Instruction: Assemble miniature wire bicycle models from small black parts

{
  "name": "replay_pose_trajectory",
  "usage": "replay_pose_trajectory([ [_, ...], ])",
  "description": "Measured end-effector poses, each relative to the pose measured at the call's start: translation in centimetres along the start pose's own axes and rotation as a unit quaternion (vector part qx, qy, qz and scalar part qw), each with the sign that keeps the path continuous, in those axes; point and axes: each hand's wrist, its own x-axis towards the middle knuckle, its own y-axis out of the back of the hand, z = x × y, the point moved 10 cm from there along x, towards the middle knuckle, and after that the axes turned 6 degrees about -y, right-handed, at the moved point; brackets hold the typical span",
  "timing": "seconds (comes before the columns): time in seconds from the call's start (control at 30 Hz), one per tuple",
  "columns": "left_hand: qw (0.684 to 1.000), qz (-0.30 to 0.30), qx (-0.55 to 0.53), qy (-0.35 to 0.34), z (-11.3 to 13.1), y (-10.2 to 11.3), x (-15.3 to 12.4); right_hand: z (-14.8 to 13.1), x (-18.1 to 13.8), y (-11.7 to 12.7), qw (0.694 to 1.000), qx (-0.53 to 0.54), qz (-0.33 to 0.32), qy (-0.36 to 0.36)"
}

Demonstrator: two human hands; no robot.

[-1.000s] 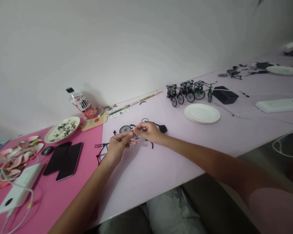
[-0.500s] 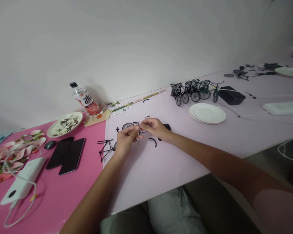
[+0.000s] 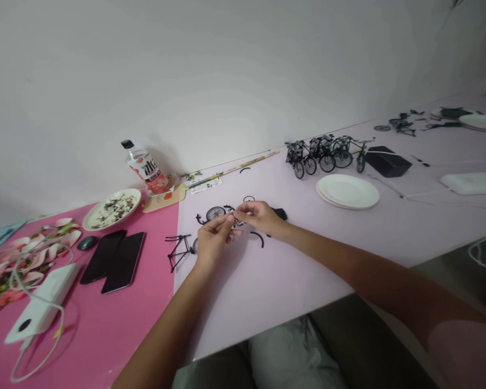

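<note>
My left hand (image 3: 214, 236) and my right hand (image 3: 263, 218) meet over the table, thumbs and fingertips pinched together. Between them is a small dark model bicycle part, mostly covered by the fingers, so its exact kind cannot be made out. Left of my left hand lies a black miniature bicycle frame (image 3: 179, 252). Behind my hands rests a small spoked wheel (image 3: 216, 213), with a thin ring (image 3: 249, 198) further right. A curved black mudguard piece (image 3: 260, 238) lies just below my right hand, and a black piece (image 3: 280, 214) shows behind the right wrist.
Assembled miniature bicycles (image 3: 327, 156) stand in a row at the back, near stacked white plates (image 3: 348, 190) and a black box (image 3: 389, 161). On the left are a bottle (image 3: 148, 170), a bowl (image 3: 112, 209), two phones (image 3: 123, 263) and a white power strip (image 3: 44, 302).
The whole view has shifted slightly, so things sit a little lower and further right. Both hands keep their pinch on the small part, with only slight finger movement.
</note>
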Motion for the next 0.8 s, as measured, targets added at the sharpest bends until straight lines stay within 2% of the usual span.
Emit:
replay_pose_trajectory([
  [0.43, 1.000, 0.006, 0.000, -0.006, 0.1, 0.0, -0.1, -0.1, -0.1, 0.0, 1.000, 0.024, -0.008, -0.001],
  [0.63, 1.000, 0.003, 0.012, -0.021, 1.0, -0.3, -0.5, 1.1, -0.1, -0.1, 0.995, 0.088, -0.013, -0.054],
  [0.8, 0.999, 0.012, 0.022, -0.027, 1.3, -0.3, -0.8, 1.3, 0.0, -0.1, 0.994, 0.098, -0.005, -0.046],
])
